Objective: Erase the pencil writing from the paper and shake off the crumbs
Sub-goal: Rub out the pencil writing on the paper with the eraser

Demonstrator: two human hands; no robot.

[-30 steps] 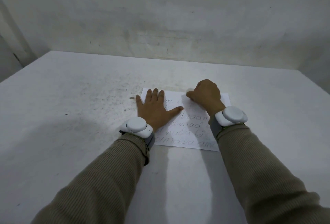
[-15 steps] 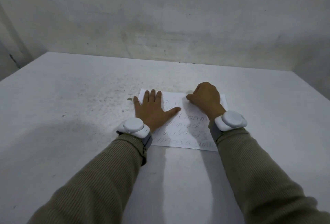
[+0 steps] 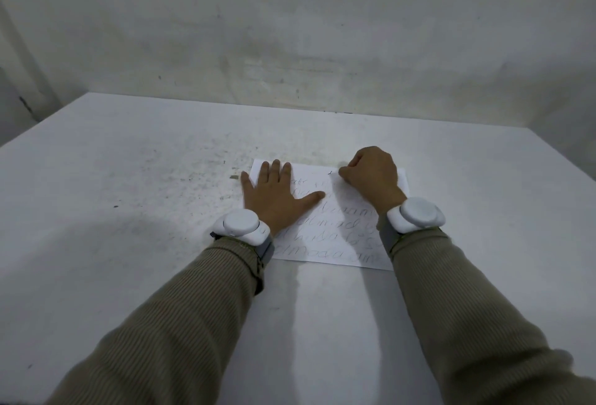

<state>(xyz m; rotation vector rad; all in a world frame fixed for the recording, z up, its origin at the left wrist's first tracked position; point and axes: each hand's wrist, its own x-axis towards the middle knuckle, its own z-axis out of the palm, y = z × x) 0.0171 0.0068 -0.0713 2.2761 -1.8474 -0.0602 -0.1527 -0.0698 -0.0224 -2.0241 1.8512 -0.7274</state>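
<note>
Paper [image 3: 348,236] lies flat on the bench [image 3: 129,211]; left hand [image 3: 274,195] presses it, fingers spread. Right hand [image 3: 371,175] is curled at the far edge, its contents hidden; unerased lines lie nearer, toward its wrist

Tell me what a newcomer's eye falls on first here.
A white paper with pencil writing lies on the table. The left hand presses flat on its left part. The right hand is curled at its far edge, and what it grips is hidden. White wrist devices sit on both wrists.
</note>
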